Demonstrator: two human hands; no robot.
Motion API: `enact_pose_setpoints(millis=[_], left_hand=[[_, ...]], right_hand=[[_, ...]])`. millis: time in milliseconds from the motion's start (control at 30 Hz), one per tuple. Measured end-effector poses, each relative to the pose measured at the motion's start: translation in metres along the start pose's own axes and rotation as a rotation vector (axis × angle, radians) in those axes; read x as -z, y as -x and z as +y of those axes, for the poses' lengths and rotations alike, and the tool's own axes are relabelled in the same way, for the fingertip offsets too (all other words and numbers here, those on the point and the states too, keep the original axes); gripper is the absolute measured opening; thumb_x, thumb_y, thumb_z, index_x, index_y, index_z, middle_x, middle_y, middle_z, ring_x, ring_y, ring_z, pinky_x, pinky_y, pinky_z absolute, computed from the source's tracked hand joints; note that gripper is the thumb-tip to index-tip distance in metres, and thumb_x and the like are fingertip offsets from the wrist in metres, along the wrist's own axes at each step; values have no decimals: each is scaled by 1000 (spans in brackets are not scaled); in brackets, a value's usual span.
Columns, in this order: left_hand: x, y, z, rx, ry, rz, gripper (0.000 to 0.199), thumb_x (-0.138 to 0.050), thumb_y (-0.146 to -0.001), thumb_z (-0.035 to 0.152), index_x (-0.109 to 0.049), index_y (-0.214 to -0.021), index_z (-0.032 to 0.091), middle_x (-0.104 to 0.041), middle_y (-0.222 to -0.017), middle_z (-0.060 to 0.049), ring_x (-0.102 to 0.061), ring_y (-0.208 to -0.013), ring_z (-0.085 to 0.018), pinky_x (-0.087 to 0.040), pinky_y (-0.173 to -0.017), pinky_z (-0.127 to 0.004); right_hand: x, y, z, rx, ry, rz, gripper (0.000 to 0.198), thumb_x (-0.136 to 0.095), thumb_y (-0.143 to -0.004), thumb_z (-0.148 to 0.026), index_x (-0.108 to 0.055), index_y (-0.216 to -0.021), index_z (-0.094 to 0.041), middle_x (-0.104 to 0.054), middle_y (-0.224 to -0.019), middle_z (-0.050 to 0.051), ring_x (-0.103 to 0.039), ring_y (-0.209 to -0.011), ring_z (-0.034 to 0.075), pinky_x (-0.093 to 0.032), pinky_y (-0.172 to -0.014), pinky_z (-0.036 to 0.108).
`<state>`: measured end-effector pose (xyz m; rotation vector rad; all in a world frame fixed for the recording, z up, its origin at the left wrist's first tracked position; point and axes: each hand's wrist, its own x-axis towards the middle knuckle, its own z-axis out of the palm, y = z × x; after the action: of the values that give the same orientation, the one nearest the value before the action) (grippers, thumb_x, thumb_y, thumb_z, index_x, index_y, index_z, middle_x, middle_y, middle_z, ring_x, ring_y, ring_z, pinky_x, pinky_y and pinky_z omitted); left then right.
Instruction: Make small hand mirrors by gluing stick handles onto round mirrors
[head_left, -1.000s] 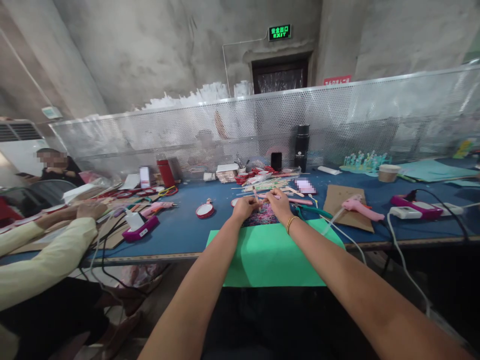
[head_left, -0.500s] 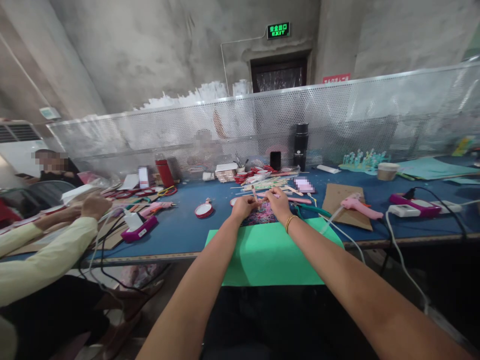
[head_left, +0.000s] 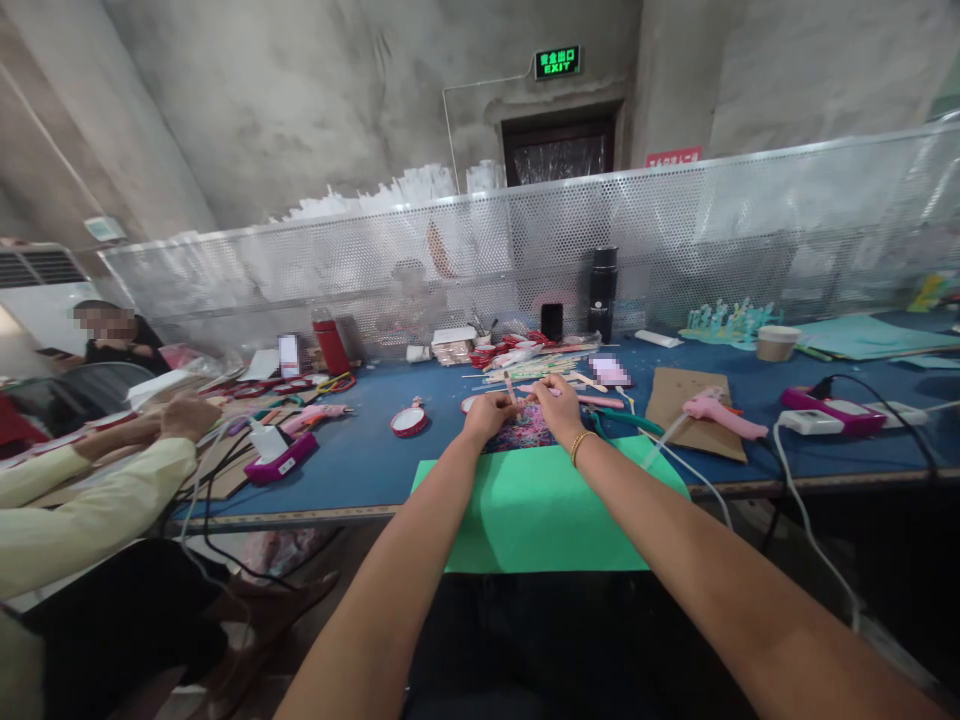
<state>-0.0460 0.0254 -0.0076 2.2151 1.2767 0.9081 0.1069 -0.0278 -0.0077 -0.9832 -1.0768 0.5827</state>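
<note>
1. Fingers. The left hand (head_left: 489, 418) has its fingertips drawn together, apparently on the lower end of a slim, pale-pink upright stick (head_left: 509, 385). The right hand (head_left: 557, 402) is curled just beside it, fingertips bent inward; whether they clamp anything cannot be told. Risk: so narrow a stick could tilt or twist if the left pinch loosened or the right fingers pushed it sideways.

2. Below the hands. A tangled heap of small pink, purple and blue pieces (head_left: 531, 430) lies under and between them. A dropped stick would probably be hard to pick out there, because the colours are alike; a dragging wrist could scatter the pieces.

3. Near edge. A smooth, bright-green rectangular sheet (head_left: 551, 510) hangs over the front of the blue-topped table (head_left: 360, 470), beneath both forearms. Being partly unsupported, it could slip if a forearm pulled on it.

4. Right of the hands. A pink plastic glue gun (head_left: 724, 412) rests on a flat brown cardboard piece (head_left: 690, 390), with a thin white cable (head_left: 694, 475) running near the right forearm. A snagged cable could jerk whatever it is joined to; the nozzle, if hot, could burn.

5. Left of the hands. A round, white-faced disc with a red rim (head_left: 409, 421) lies well apart, where a wide left elbow swing might knock it.
</note>
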Motion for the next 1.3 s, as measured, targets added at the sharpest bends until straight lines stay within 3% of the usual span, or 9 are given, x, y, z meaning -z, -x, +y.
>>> enact_pose_setpoints(millis=[1300], left_hand=[[1,0,-1,-20,4,-4,45,-62,-71,60,-66,-65,15,-53,-57,2,-38,-55,-10,-27,-53,-25]], right_hand=[[0,-2,4,14,79,-33,13,-52,-72,-33,-50,-62,-24,-63,-62,-2,-62,-66,18,-48,-69,30]])
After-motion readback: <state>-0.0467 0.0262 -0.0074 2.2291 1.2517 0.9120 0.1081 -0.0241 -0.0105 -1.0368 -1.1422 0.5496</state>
